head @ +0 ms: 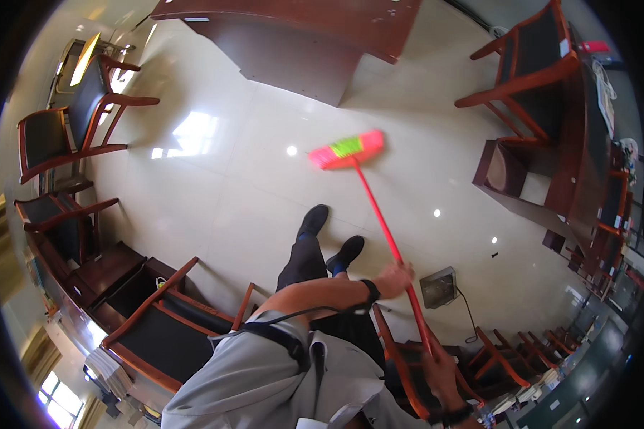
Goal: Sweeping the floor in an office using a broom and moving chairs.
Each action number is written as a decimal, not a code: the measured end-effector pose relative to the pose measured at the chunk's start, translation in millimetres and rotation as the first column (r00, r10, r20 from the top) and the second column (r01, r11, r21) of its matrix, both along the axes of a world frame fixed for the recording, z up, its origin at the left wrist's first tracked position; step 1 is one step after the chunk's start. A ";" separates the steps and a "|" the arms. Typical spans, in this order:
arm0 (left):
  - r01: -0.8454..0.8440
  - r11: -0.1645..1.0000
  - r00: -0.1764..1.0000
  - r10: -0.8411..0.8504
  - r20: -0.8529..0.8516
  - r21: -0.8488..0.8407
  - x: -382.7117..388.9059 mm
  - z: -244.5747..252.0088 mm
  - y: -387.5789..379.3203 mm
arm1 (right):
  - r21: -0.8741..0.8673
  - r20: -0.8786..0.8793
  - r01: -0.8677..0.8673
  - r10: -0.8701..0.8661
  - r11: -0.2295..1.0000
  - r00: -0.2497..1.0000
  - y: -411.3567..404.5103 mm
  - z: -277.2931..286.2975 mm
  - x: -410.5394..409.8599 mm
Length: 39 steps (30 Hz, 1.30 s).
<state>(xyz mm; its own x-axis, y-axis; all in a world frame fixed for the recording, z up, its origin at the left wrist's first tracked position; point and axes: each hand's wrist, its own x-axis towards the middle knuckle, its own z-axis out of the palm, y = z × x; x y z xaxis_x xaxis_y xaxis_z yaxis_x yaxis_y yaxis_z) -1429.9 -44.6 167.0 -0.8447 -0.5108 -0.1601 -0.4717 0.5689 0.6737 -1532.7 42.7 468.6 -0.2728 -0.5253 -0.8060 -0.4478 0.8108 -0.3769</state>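
A red broom handle slants across the view, and both my hands are on it. My left hand grips it partway along, with a black band around the wrist. Lower down, close to my body, my right hand is closed around the handle near its upper end. At the far end is a broom head, pink-red with a lime-green middle and slightly blurred. It is at the pale glossy tiled floor, ahead of my black shoes.
A dark wooden desk stands ahead. Wooden armchairs with black padding line the left, the near left and the right. A desk with an open compartment is at right. A flat dark box trails a cable on the floor.
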 end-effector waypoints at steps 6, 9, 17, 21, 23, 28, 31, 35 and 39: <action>0.463 0.802 0.850 -0.283 -0.444 0.376 -83.9 97.0 22.4 | 0.234 -0.057 0.382 -0.380 0.894 0.923 55.5 114.2 -30.6; 0.389 0.835 0.882 -0.216 -0.419 0.389 -73.0 121.1 16.3 | 0.172 -0.106 0.343 -0.329 0.923 0.938 65.4 129.2 -51.6; -0.191 0.974 0.975 0.203 -0.094 0.121 78.0 94.1 -51.6 | -0.168 0.293 -0.205 0.247 0.964 0.924 -22.3 17.2 -66.6; -0.551 0.813 0.825 0.564 0.020 -0.186 182.0 8.5 -66.3 | -0.290 0.324 -0.375 0.459 0.881 0.827 -102.4 -90.4 13.8; -0.592 0.799 0.783 0.602 0.159 -0.106 196.1 -7.6 -92.9 | -0.266 0.336 -0.351 0.427 0.898 0.839 -124.1 -129.6 41.3; -0.335 0.937 0.862 0.346 0.371 -0.096 134.9 -56.1 -74.9 | -0.189 0.061 -0.420 0.438 0.887 0.897 -98.5 -131.2 7.9; -0.140 0.990 0.951 0.143 0.275 -0.031 16.4 -38.6 -20.5 | -0.241 -0.035 -0.333 0.335 0.911 0.942 -38.5 -68.2 -73.7; 0.132 0.968 0.910 -0.032 -0.413 0.216 -116.2 36.5 21.3 | 0.019 -0.248 -0.299 0.294 0.954 0.923 8.2 64.4 -110.6; 0.394 0.883 0.854 -0.248 -0.457 0.256 -180.9 84.8 39.3 | 0.139 -0.308 -0.116 0.155 0.983 0.939 32.8 129.9 -112.2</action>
